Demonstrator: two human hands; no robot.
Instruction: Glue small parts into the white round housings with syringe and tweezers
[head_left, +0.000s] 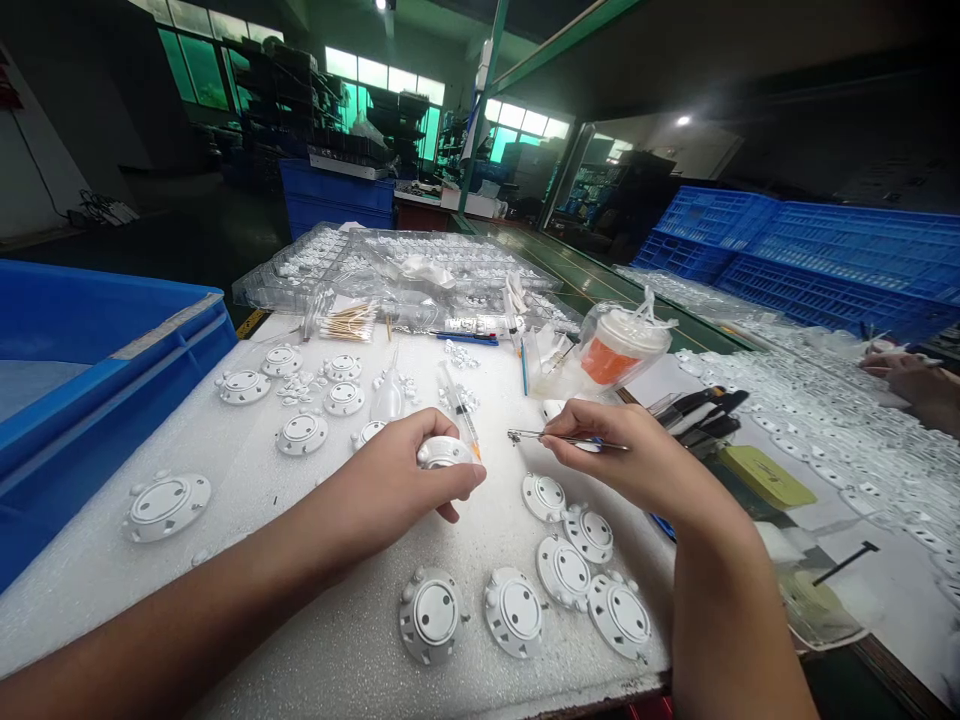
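Note:
My left hand (427,465) is closed round a white round plastic part (444,452), tilted in the fingers over the middle of the foam sheet (330,590). In my right hand (592,432) a pair of thin metal tweezers (551,437) is pinched, pointing left. At their tip are tiny dark pieces (514,436), too small to make out. More white discs with dark spots lie around both hands, such as one disc (543,496) below the tweezers and another disc (439,612) near the front. A syringe (459,410) with an orange tip lies just behind my left hand.
A blue bin (112,360) stands at the left. Behind are cotton swabs (349,320), clear trays (405,255) of white parts and a bagged cup (619,345). At right sit black-handled tools (697,410), a yellow-green box (769,475) and another person's hand (911,380).

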